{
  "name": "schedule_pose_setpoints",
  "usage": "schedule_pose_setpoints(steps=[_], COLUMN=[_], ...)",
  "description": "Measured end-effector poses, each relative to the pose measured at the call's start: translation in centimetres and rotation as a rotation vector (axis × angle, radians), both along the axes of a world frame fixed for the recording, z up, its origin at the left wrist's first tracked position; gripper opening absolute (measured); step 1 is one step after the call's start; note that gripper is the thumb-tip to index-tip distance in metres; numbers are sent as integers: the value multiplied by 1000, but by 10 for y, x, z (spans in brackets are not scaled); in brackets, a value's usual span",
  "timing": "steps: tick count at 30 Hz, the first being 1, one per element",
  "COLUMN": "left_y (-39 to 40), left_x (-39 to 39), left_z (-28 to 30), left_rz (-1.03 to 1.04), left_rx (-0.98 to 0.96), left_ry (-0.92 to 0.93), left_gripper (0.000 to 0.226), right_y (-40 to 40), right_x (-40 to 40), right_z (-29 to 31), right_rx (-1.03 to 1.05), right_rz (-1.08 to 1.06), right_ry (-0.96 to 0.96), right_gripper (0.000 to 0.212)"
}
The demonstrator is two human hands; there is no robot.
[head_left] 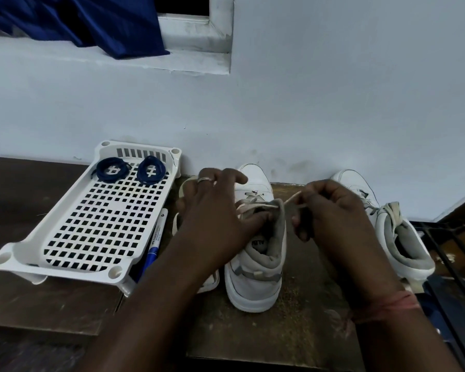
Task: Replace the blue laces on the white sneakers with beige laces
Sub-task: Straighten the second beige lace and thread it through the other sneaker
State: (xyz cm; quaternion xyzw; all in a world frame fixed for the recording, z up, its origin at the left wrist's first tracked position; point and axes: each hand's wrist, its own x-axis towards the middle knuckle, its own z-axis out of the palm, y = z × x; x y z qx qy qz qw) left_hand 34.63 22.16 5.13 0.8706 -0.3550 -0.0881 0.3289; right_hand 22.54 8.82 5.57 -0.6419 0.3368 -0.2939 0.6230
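Note:
Two white sneakers stand on a dark wooden table by the wall. The middle sneaker [255, 267] carries a beige lace [249, 206] through its eyelets. My left hand [215, 210] rests on this shoe's left side, its thumb pressing on the lace at the tongue. My right hand [330, 210] pinches the free end of the beige lace, pulled taut to the right of the tongue. The second sneaker [397, 237] at the right has its beige lace tied. Two coiled blue laces [112, 169] [151, 170] lie in a white perforated tray [91, 226].
A blue-and-white marker [153, 242] lies between the tray and the shoes. Another beige lace [175, 224] lies partly hidden under my left arm. A black metal frame [446, 251] stands off the table's right edge. A blue curtain [91, 25] hangs over the sill.

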Motion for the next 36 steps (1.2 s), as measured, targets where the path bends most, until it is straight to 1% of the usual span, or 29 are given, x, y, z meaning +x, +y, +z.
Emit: schedule_pose_setpoints(steps=[1, 3, 4, 5, 6, 7, 8, 10, 12, 13, 14, 15, 16, 17, 19, 20, 21, 22, 23, 25, 27, 28, 29, 30, 31, 32, 33, 34, 36], left_y=[3, 9, 12, 13, 15, 17, 17, 16, 15, 14, 13, 13, 13, 13, 14, 14, 14, 15, 15, 14, 14, 13, 13, 13, 13, 14, 14, 14, 15], left_x=[4, 11, 16, 20, 23, 25, 26, 27, 28, 29, 29, 30, 30, 30, 29, 29, 28, 28, 28, 27, 26, 26, 25, 24, 24, 24, 24, 23, 24], left_z=[1, 0, -1, -2, -4, -5, -5, -9, -14, -17, -19, -21, -21, -21, -20, -19, -19, -18, -18, -17, -16, -16, -16, -16, -16, -15, -14, -13, -13], left_rz=[-7, -55, -84, -109, -132, -150, -157, -157, -168, -178, -186, -187, -184, -185, -203, -213, -220, -225, -238, -265, -270, -270, -273, -277, -279, -283, -287, -288, -270], left_rx=[19, 98, 132, 152, 158, 156, 150, 130, 96, 73, 53, 43, 39, 39, 34, 27, 20, 12, 4, -7, -14, -23, -32, -40, -45, -43, -35, -27, -5], left_ry=[52, 164, 221, 274, 324, 369, 399, 430, 479, 508, 530, 542, 543, 537, 531, 537, 543, 550, 561, 578, 577, 586, 599, 610, 613, 606, 596, 590, 594], left_gripper=[88, 107, 114, 119, 123, 125, 127, 126, 120, 114, 109, 105, 104, 103, 96, 92, 89, 84, 77, 63, 56, 53, 51, 49, 48, 48, 47, 48, 50], right_y=[-2, -4, -6, -8, -10, -12, -13, -15, -12, -9, -6, -5, -3, -1, -2, -4, -8, -11, -14, -19, -17, -16, -14, -11, -6, -2, 3, 5, 0], right_x=[0, -1, -2, -4, -6, -8, -11, -13, -12, -11, -10, -11, -10, -10, -11, -13, -15, -17, -20, -24, -23, -21, -19, -17, -14, -10, -8, -7, -10], right_z=[5, 17, 22, 25, 25, 24, 21, 13, 7, 5, 6, 6, 8, 14, 30, 37, 42, 45, 45, 37, 30, 23, 18, 13, 11, 9, 9, 11, 15], right_rx=[54, 133, 83, -11, -122, -241, -374, -585, -569, -550, -547, -523, -434, -278, 127, 286, 356, 345, 297, 155, -111, -259, -360, -409, -407, -361, -315, -275, -259], right_rz=[-77, -249, -311, -345, -358, -356, -345, -202, 90, 194, 234, 229, 171, 71, -113, -179, -233, -263, -279, -309, -312, -267, -189, -85, 26, 118, 181, 167, -33], right_ry=[-99, -406, -522, -582, -587, -528, -393, 37, 366, 451, 485, 461, 369, 213, -204, -411, -557, -621, -624, -513, -259, -73, 124, 288, 378, 413, 418, 391, 278], right_gripper=[19, 16, 13, 11, 12, 14, 16, 22, 15, 11, 17, 24, 29, 33, 45, 50, 52, 48, 45, 43, 33, 22, 21, 26, 23, 21, 28, 33, 39])
